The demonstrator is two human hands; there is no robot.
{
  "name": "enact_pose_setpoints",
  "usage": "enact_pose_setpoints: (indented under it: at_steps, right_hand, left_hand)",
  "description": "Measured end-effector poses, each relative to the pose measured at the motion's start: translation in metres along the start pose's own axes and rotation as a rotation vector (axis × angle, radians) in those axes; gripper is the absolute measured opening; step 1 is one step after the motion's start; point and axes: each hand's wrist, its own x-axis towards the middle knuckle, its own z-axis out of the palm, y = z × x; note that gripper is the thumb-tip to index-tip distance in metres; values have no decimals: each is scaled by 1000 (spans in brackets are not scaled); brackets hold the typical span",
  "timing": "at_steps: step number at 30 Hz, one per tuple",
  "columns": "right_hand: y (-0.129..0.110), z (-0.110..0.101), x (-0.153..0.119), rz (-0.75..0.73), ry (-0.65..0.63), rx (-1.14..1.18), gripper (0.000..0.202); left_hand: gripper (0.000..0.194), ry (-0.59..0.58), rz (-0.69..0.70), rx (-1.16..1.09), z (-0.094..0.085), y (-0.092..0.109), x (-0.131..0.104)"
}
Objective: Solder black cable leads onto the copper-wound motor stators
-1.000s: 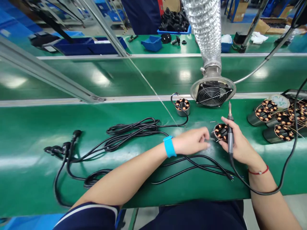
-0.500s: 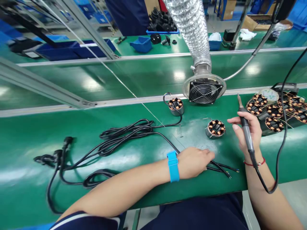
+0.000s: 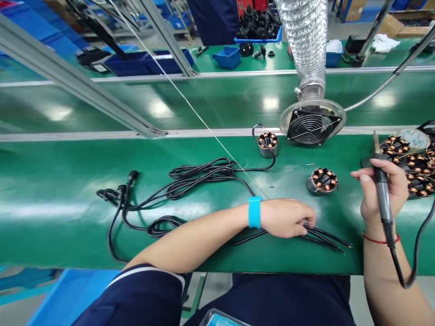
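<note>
My left hand (image 3: 288, 218), with a blue wristband, lies low over the bench with its fingers curled at several black cables (image 3: 324, 235). Their stripped ends point right; the exact grip is partly hidden under the fingers. A thin pale wire (image 3: 200, 118) slants down from above towards this hand. Wrapped in my right hand (image 3: 387, 194) is a soldering iron (image 3: 382, 192), tip upward, its cord hanging down past the wrist. Between the hands and farther back stands a stator with copper coils (image 3: 324, 180). Another stator (image 3: 268, 144), joined to a black cable, sits behind it.
Coiled cables with plugs (image 3: 204, 174) lie on the left of the green bench (image 3: 61, 181). A fume extractor (image 3: 312, 127) hangs at the back under a silver duct. Several more stators (image 3: 419, 183) crowd the right side. A metal frame post (image 3: 84, 86) crosses the left.
The view has shifted, so the bench things appear farther left or right than before. My left hand's fingers have curled more at the cables. The soldering iron stays upright in my right hand.
</note>
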Motion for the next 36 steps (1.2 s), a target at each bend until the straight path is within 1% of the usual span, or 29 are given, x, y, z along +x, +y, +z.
enact_pose_setpoints:
  at_steps: [4, 5, 7, 9, 11, 12, 13, 15, 17, 19, 21, 23, 25, 27, 30, 33, 36]
  right_hand:
    - [0, 1, -1, -46, -20, -51, 27]
    - [0, 1, -1, -50, -28, -63, 27]
    - [-2, 2, -1, -49, -39, -73, 26]
    - [-3, 2, -1, -48, -48, -80, 25]
    - [-4, 3, -1, -48, -57, -90, 25]
    - [-5, 3, -1, -47, -62, -94, 25]
    - [-5, 3, -1, -46, -67, -96, 25]
    - [-5, 3, -2, -43, -71, -86, 26]
    - [-6, 3, -2, -34, -68, -58, 26]
    - [-7, 3, -3, -20, -65, -18, 26]
    - [-10, 4, -4, 10, -75, 30, 25]
    - [-13, 5, -5, 65, -97, 93, 24]
    - [-17, 6, -5, 134, -122, 185, 24]
    - [-22, 6, -6, 181, -141, 281, 24]
    - [-26, 6, -8, 200, -221, 368, 22]
    - [-29, 8, -14, 189, -312, 436, 28]
    - [-31, 12, -19, 181, -319, 492, 32]
  left_hand:
    - [17, 47, -78, 210, 8, 4, 0]
    - [20, 47, -81, 259, 10, 5, 1]
    - [25, 3, -56, 351, 16, 5, 2]
    - [21, -50, -23, 434, 25, 4, 4]
    - [13, -60, -17, 488, 31, 4, 7]
    - [10, -54, -16, 481, 32, 4, 7]
    - [6, -49, -7, 440, 31, 3, 6]
    - [4, -49, 52, 260, 23, 0, 3]
    - [4, -52, 123, -4, 11, -7, -1]
    - [3, -63, 144, -286, 0, -16, -4]
    - [13, -69, 114, -518, -8, -26, -5]
    - [27, -72, 89, -667, -11, -34, -3]
    - [42, -81, 78, -747, -11, -39, -1]
    - [50, -75, 68, -794, -11, -43, 1]
    - [51, 17, 57, -836, -12, -45, 2]
    - [51, 108, 54, -880, -12, -45, 2]
    - [52, 143, 55, -895, -13, -42, 3]
